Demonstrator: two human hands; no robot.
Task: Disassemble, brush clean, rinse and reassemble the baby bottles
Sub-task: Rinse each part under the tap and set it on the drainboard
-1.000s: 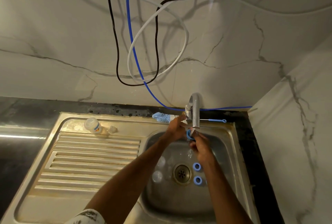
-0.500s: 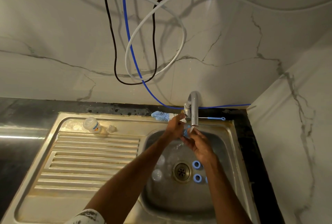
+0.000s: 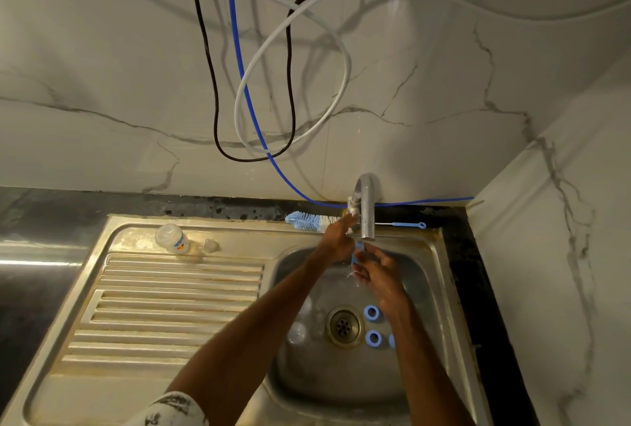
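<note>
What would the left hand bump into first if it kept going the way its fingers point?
Probably the tap. The left hand reaches up and away toward the tap's base, fingertips about touching it already. Depth is hard to judge, but nothing else shows between them.

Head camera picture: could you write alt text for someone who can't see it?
Seen from above, a person's left hand and right hand hold a small blue bottle part under a steel tap over a sink. Blue rings lie by the drain; a baby bottle lies on the draining board.
</note>
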